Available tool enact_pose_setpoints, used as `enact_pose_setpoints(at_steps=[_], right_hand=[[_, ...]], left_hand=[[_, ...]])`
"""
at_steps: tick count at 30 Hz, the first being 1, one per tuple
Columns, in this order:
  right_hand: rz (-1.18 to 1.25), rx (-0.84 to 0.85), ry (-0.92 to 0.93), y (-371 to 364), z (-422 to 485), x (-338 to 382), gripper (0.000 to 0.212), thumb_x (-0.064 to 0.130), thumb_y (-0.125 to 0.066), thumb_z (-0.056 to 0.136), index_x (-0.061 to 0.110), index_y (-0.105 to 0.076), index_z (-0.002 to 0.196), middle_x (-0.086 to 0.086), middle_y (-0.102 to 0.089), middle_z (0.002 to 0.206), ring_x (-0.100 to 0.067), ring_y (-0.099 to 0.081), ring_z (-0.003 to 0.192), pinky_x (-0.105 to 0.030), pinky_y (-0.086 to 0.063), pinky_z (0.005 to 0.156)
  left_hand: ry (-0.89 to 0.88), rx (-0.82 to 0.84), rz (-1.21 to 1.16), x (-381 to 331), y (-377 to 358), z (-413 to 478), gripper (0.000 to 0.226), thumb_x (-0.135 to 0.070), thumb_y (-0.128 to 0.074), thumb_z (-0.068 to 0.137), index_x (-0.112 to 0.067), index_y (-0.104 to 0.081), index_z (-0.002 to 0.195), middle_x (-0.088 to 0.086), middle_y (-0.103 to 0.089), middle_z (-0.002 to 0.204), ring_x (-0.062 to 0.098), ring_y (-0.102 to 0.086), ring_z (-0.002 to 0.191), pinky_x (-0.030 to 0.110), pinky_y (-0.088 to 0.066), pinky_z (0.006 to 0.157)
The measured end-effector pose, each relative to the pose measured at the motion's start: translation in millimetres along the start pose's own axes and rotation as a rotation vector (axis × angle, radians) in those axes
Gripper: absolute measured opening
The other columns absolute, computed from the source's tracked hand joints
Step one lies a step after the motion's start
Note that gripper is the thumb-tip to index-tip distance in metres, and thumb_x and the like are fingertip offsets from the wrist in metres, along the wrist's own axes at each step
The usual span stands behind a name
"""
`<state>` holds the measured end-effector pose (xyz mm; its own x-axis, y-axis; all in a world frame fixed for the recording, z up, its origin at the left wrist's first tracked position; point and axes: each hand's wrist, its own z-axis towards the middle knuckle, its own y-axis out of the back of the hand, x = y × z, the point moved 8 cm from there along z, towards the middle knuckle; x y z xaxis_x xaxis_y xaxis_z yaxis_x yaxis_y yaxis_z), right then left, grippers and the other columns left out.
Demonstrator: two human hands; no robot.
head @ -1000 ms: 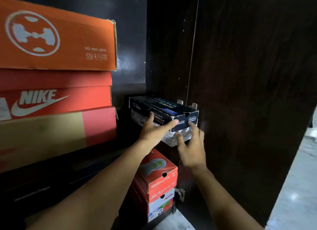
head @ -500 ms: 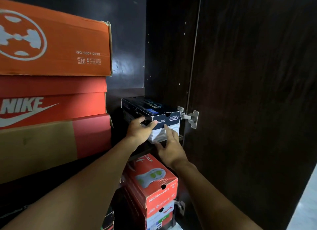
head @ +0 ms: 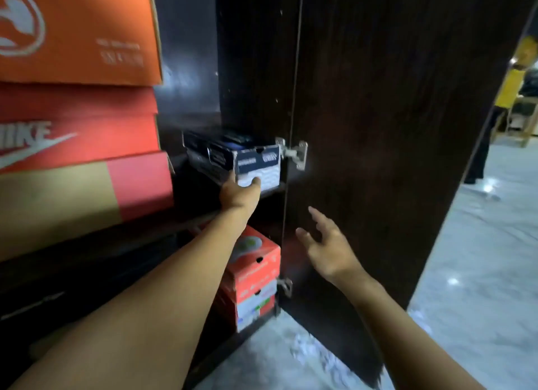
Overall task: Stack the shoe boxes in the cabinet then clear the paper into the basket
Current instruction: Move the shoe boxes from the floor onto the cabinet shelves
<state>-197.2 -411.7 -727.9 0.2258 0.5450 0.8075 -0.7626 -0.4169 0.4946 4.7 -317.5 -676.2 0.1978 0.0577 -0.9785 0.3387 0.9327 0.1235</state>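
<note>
A dark blue and white shoe box [head: 256, 159] sits on a cabinet shelf, close to the right wall by the hinge [head: 297, 155]. My left hand [head: 237, 193] reaches in and presses against the box's lower front end, thumb on the white face; its fingers are hidden behind the box corner. My right hand [head: 326, 244] hovers in front of the open door, fingers spread and holding nothing. A blurred whitish patch [head: 305, 349], possibly crumpled paper, lies on the floor at the cabinet's foot.
Three large boxes are stacked at left: orange [head: 87, 34], red Nike [head: 87, 133], tan and red [head: 72, 194]. An orange box [head: 256, 258] sits on another box below the shelf. The dark cabinet door [head: 393, 127] stands open. A person in yellow [head: 512, 80] stands far right.
The dark box has slid deeper onto the shelf toward the right wall. My right hand has let go of it and drawn back to the right; my left hand stays on the box.
</note>
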Motion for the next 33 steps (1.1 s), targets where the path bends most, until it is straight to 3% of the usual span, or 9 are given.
enact_pose_setpoints(at_steps=[4,7,11,14,19,22,25,29,33], right_hand=[[-0.106,-0.03,-0.073,40,-69,-29,0.055,0.035,-0.061,0.095,0.024,-0.043,0.147,-0.004,-0.048,0.146,-0.018,-0.045,0.136,-0.034,-0.035,0.114],[-0.164,-0.044,-0.134,64,-123,-52,0.052,0.034,-0.059,0.097,0.021,-0.045,0.145,-0.005,-0.051,0.143,-0.018,-0.047,0.133,-0.027,-0.036,0.109],[-0.251,-0.032,-0.232,88,-199,-94,0.047,0.035,-0.058,0.097,0.021,-0.05,0.142,-0.001,-0.054,0.139,-0.017,-0.049,0.13,-0.024,-0.035,0.104],[-0.261,-0.078,-0.334,108,-260,-131,0.045,0.037,-0.058,0.096,0.024,-0.052,0.139,-0.002,-0.052,0.143,-0.019,-0.047,0.133,-0.037,-0.039,0.109],[-0.356,-0.142,-0.522,135,-360,-187,0.05,0.037,-0.062,0.093,0.023,-0.051,0.139,-0.005,-0.05,0.142,-0.025,-0.05,0.128,-0.04,-0.044,0.102],[-0.514,-0.086,-0.694,145,-403,-216,0.067,0.047,-0.064,0.088,0.025,-0.041,0.147,-0.011,-0.037,0.152,-0.028,-0.035,0.14,-0.044,-0.036,0.11],[-0.57,-0.043,-0.865,155,-437,-237,0.086,0.059,-0.063,0.084,0.027,-0.023,0.154,-0.012,-0.02,0.16,-0.031,-0.019,0.147,-0.053,-0.027,0.115],[-0.406,-0.038,-0.911,154,-457,-251,0.097,0.053,-0.067,0.082,0.023,-0.012,0.156,-0.012,-0.024,0.155,-0.034,-0.036,0.138,-0.047,-0.038,0.106],[-0.358,-0.109,-0.819,154,-460,-249,0.091,0.043,-0.07,0.082,0.016,-0.021,0.153,-0.013,-0.035,0.142,-0.034,-0.048,0.125,-0.042,-0.045,0.099]], left_hand=[[-0.014,0.144,-0.02,17,-26,-80,0.057,-0.027,-0.07,0.089,-0.01,-0.051,0.14,0.014,-0.056,0.138,0.023,-0.053,0.128,0.03,-0.041,0.107],[0.047,0.401,-0.023,43,-62,-148,0.053,-0.026,-0.069,0.09,-0.013,-0.052,0.139,0.015,-0.056,0.137,0.018,-0.057,0.123,0.021,-0.043,0.093],[0.102,0.641,0.086,82,-92,-238,0.054,-0.035,-0.071,0.087,-0.022,-0.054,0.137,0.009,-0.058,0.135,0.016,-0.058,0.12,0.026,-0.046,0.095],[0.153,0.699,0.102,118,-102,-292,0.055,-0.038,-0.071,0.085,-0.023,-0.055,0.136,0.009,-0.06,0.132,0.019,-0.062,0.114,0.032,-0.051,0.092],[0.243,0.757,0.155,177,-112,-386,0.044,-0.034,-0.07,0.088,-0.019,-0.058,0.128,0.003,-0.063,0.111,0.016,-0.061,0.093,0.029,-0.05,0.081],[0.281,0.803,0.221,206,-115,-436,0.053,-0.043,-0.069,0.086,-0.022,-0.054,0.133,0.002,-0.059,0.132,0.02,-0.059,0.114,0.031,-0.048,0.096],[0.293,0.91,0.298,217,-123,-473,0.064,-0.045,-0.062,0.091,-0.022,-0.039,0.147,0.006,-0.05,0.143,0.022,-0.051,0.128,0.026,-0.039,0.095],[0.317,0.987,0.326,224,-126,-493,0.07,-0.041,-0.061,0.094,-0.023,-0.028,0.153,0.004,-0.045,0.147,0.022,-0.046,0.133,0.028,-0.037,0.098],[0.302,1.026,0.323,246,-115,-504,0.055,-0.025,-0.064,0.093,-0.03,-0.041,0.143,-0.009,-0.059,0.124,0.015,-0.06,0.106,0.027,-0.048,0.087]])
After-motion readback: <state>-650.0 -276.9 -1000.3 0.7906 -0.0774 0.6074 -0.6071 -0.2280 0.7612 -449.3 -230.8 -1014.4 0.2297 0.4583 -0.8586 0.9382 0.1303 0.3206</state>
